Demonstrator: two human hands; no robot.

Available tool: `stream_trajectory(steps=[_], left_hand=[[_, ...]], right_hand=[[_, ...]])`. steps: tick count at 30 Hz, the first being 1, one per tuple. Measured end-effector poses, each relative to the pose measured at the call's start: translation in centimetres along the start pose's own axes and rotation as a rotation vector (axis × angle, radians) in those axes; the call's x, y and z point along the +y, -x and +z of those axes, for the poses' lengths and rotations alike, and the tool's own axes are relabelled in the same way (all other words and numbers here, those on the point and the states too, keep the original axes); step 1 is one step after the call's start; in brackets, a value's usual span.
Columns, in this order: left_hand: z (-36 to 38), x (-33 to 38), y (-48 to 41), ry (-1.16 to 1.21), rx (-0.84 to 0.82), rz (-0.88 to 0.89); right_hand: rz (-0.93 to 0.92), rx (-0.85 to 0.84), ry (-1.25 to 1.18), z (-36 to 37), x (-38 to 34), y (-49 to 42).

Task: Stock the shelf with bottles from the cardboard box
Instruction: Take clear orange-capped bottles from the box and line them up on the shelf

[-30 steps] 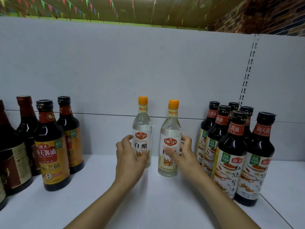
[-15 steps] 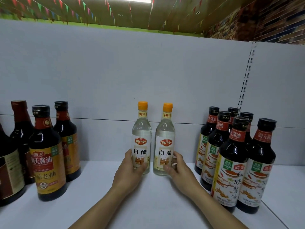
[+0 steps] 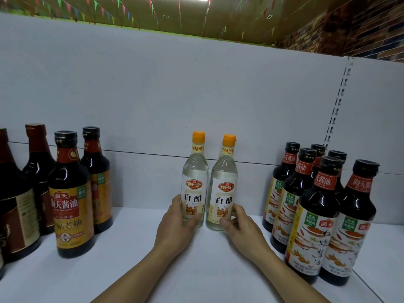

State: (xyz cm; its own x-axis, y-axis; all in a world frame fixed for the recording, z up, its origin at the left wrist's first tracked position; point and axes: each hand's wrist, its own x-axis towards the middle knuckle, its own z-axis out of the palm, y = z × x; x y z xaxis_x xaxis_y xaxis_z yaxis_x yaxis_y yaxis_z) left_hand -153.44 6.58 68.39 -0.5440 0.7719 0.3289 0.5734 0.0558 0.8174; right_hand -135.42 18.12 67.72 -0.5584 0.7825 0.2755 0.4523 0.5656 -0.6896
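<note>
the room first: a pale grey back panel (image 3: 196,95) closes the bay, with coloured bunting (image 3: 131,9) under the ceiling above it and a brick wall (image 3: 360,29) at upper right. below the panel runs the flat white shelf board (image 3: 196,270). a loose group of tall dark sauce bottles with amber labels (image 3: 72,204) stands at your left, and a tighter block of dark sauce bottles with red neck bands (image 3: 314,226) at your right. between them, near the panel, two clear orange-capped vinegar bottles stand upright, just beside each other: the left clear bottle (image 3: 195,182) and the right clear bottle (image 3: 225,186). your left hand (image 3: 175,228) wraps the lower body of the left one. your right hand (image 3: 242,228) pinches the foot of the right one, thumb in front. both long axes run vertical, straight ahead of your grips (the cardboard box is out of view), so each hand sits nearer its own bottle. letting go likely means drawing straight back.
</note>
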Motion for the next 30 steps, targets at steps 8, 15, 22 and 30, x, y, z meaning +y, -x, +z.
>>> stream_trajectory(steps=[8, 15, 22, 30], left_hand=[[0.3, -1.0, -0.2, 0.004, 0.000, 0.017], [0.5, -1.6, -0.4, -0.013, 0.004, 0.025], [0.7, -1.2, -0.4, -0.035, 0.019, -0.020], [0.6, -0.9, -0.2, -0.045, 0.020, -0.039]], right_hand=[[-0.017, -0.009, 0.045, 0.3, 0.1, 0.1], [-0.003, -0.012, 0.076, 0.5, 0.4, 0.0], [0.019, -0.013, 0.167, 0.7, 0.3, 0.3], [-0.047, 0.023, 0.211, 0.6, -0.5, 0.8]])
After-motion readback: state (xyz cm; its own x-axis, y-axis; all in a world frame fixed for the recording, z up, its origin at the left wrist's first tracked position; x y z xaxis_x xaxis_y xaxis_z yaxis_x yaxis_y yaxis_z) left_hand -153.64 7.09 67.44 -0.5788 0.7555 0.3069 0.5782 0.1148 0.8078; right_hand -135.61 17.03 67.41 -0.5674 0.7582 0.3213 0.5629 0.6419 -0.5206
